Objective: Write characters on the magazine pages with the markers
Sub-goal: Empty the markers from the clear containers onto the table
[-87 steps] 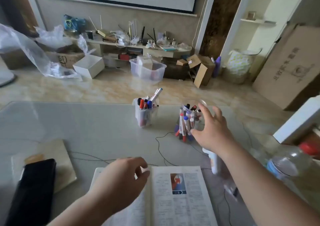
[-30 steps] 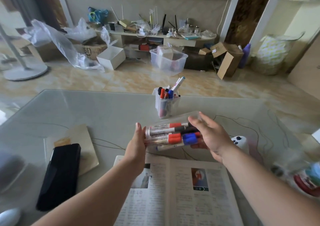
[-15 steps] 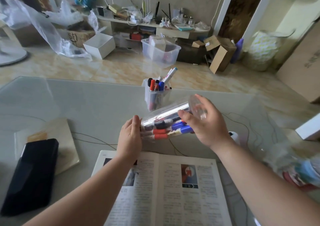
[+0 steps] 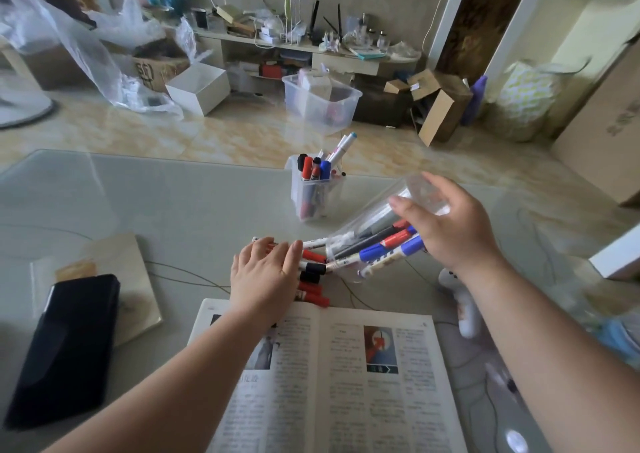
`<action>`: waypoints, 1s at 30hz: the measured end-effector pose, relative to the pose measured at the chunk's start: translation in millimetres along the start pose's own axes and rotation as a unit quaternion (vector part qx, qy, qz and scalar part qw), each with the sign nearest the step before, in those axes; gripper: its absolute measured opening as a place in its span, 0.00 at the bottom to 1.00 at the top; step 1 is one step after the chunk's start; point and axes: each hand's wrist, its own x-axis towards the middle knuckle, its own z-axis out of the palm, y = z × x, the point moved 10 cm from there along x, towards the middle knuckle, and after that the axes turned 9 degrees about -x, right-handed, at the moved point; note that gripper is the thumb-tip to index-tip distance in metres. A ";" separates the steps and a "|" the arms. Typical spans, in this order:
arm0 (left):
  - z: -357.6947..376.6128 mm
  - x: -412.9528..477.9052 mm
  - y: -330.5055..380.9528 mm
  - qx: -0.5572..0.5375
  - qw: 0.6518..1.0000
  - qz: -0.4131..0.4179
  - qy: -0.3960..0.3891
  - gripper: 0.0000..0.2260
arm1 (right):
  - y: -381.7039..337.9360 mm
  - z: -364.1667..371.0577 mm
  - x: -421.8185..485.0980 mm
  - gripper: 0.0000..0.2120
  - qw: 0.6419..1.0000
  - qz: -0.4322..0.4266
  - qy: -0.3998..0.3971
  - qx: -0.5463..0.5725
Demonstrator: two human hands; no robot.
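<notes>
From the head camera, the right hand (image 4: 450, 230) grips a clear cup (image 4: 367, 224) tipped on its side, mouth toward the left and low over the desk (image 4: 156, 203), its fingers (image 4: 403, 209) curled round the closed end. A bundle of markers (image 4: 384, 250) with red, blue and black caps slides partway out. Several loose markers (image 4: 311, 274) lie on the desk just beyond the far edge of the open magazine (image 4: 346, 376). The left hand (image 4: 265, 276) lies flat over them, fingers straight, pressing rather than gripping.

These markers look light, stiff and smooth-barrelled, so they should roll easily on the glossy top. One is best pinched at mid-barrel, clear of the cap. The thin cup probably flexes under a squeeze. The magazine's pages are soft and may need holding flat for writing.

The desk is pale and reflective, with thin cables crossing it. A second marker holder (image 4: 311, 192) stands farther back, and a black phone (image 4: 65, 345) rests on a pad (image 4: 135, 269) at the near left. Beyond are a marbled floor, a clear bin (image 4: 322, 106), cardboard boxes and a cluttered shelf.
</notes>
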 end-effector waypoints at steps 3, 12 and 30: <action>2.3 -0.7 0.2 0.029 1.000 0.005 0.008 0.24 | 29.3 0.6 2.5 0.31 0.996 0.075 -0.016 0.051; -5.8 2.6 -8.1 0.056 0.998 0.007 0.041 0.24 | 25.3 -31.8 9.7 0.33 0.997 0.050 0.007 -0.066; -16.6 -2.5 -14.0 0.028 0.994 0.020 0.100 0.21 | -7.1 -46.1 10.5 0.39 0.981 0.018 -0.009 -0.195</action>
